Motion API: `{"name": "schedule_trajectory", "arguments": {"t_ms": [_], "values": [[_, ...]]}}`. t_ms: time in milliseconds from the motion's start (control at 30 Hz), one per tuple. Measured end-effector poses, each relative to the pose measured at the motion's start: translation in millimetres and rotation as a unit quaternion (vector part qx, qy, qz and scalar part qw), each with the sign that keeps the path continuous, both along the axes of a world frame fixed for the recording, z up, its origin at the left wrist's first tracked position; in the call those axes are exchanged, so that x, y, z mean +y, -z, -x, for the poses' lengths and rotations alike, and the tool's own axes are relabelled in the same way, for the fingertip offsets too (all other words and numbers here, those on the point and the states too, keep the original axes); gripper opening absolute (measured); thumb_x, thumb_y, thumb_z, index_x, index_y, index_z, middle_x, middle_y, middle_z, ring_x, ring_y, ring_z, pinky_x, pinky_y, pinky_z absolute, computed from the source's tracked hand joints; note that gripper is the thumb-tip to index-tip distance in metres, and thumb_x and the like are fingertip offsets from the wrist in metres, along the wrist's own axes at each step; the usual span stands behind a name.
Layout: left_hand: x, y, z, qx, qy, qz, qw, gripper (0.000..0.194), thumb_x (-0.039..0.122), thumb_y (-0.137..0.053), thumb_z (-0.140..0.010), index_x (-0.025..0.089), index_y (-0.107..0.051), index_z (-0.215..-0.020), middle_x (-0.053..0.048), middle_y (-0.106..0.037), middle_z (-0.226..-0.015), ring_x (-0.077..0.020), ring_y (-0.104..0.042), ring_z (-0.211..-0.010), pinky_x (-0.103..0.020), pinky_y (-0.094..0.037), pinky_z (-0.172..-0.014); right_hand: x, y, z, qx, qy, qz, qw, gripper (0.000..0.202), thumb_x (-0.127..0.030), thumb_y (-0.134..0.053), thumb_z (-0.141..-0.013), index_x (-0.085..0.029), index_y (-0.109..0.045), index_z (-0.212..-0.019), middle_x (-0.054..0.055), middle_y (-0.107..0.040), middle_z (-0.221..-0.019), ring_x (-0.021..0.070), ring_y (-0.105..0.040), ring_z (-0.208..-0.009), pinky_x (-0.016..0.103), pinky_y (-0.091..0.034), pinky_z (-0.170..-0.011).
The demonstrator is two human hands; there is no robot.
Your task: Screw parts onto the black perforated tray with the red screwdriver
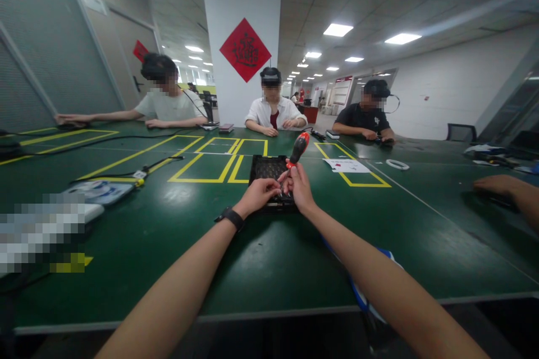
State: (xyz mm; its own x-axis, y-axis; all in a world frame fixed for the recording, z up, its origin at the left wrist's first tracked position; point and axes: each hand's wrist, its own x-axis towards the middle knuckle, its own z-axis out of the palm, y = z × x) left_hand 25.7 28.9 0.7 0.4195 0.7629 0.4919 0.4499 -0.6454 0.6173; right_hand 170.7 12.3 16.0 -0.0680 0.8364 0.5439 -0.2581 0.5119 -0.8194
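Observation:
A screwdriver (300, 148) with a black and red handle is in my right hand (298, 182); my fingers wrap round it below the handle. The handle leans up and away to the right, and the shaft runs down between my hands. My left hand (261, 193), with a black band on its wrist, meets the right one near the shaft's lower end. Its fingertips are pinched together; what they hold is too small to make out. Beneath both hands lies an open black case (263, 168) with a patterned inside, partly covered by my fingers.
The green table (168, 252) carries yellow tape outlines. A printed paper sheet (347, 166) and a white ring (397, 164) lie to the right. Cables and a flat blue-white package (101, 190) are on the left. Several people sit around; another person's hand (497, 185) rests at far right.

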Motion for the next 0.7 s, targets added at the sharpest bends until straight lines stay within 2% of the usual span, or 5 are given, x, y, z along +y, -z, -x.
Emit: {"name": "schedule_trajectory", "arguments": {"t_ms": [133, 233, 367, 600, 700], "values": [[-2.4, -2.9, -1.4, -0.027, 0.038, 0.009, 0.999, 0.019, 0.03, -0.053, -0.076, 0.015, -0.061, -0.084, -0.003, -0.065, -0.081, -0.0136, -0.057, -0.074, -0.025, -0.042, -0.073, 1.0, 0.5, -1.0, 0.003, -0.003, -0.003, 1.0, 0.033, -0.044, -0.039, -0.083, -0.023, -0.041, -0.109, -0.005, -0.055, -0.066, 0.0033, -0.042, -0.037, 0.016, -0.036, -0.038], [-1.7, -1.8, -1.7, -0.04, 0.017, 0.014, 0.999, 0.023, 0.031, -0.06, -0.07, 0.015, -0.058, -0.087, -0.002, -0.063, -0.076, -0.0119, -0.055, -0.068, -0.023, -0.042, -0.066, 2.7, 2.4, -0.6, -0.001, -0.005, -0.011, 1.0, 0.035, -0.044, -0.04, -0.083, -0.023, -0.041, -0.11, -0.004, -0.056, -0.068, 0.003, -0.043, -0.038, 0.015, -0.035, -0.037], [2.0, 3.2, -0.2, -0.012, -0.011, 0.013, 1.0, 0.02, 0.033, -0.06, -0.07, 0.014, -0.058, -0.076, 0.0, -0.059, -0.068, -0.0098, -0.049, -0.059, -0.021, -0.038, -0.057, 4.2, 4.6, 0.3, -0.001, -0.013, -0.013, 1.0, 0.036, -0.044, -0.041, -0.083, -0.023, -0.04, -0.111, -0.004, -0.057, -0.068, 0.0031, -0.045, -0.039, 0.015, -0.034, -0.037], [5.0, 5.6, 0.3, 0.005, 0.016, -0.009, 1.0, 0.019, 0.03, -0.05, -0.078, 0.013, -0.06, -0.079, -0.002, -0.061, -0.073, -0.0116, -0.052, -0.065, -0.022, -0.039, -0.062, 3.7, 4.3, -1.6, 0.001, -0.023, -0.011, 1.0, 0.039, -0.044, -0.039, -0.084, -0.024, -0.039, -0.116, -0.004, -0.057, -0.067, 0.0029, -0.043, -0.038, 0.015, -0.034, -0.038], [4.7, 5.5, -0.8, 0.001, 0.008, -0.006, 1.0, 0.02, 0.033, -0.053, -0.075, 0.014, -0.059, -0.08, -0.001, -0.061, -0.071, -0.0112, -0.052, -0.063, -0.022, -0.039, -0.06, 3.9, 4.3, -1.1, -0.002, -0.018, -0.016, 1.0, 0.039, -0.045, -0.04, -0.083, -0.023, -0.04, -0.116, -0.005, -0.056, -0.065, 0.0027, -0.042, -0.037, 0.015, -0.033, -0.037]]}}
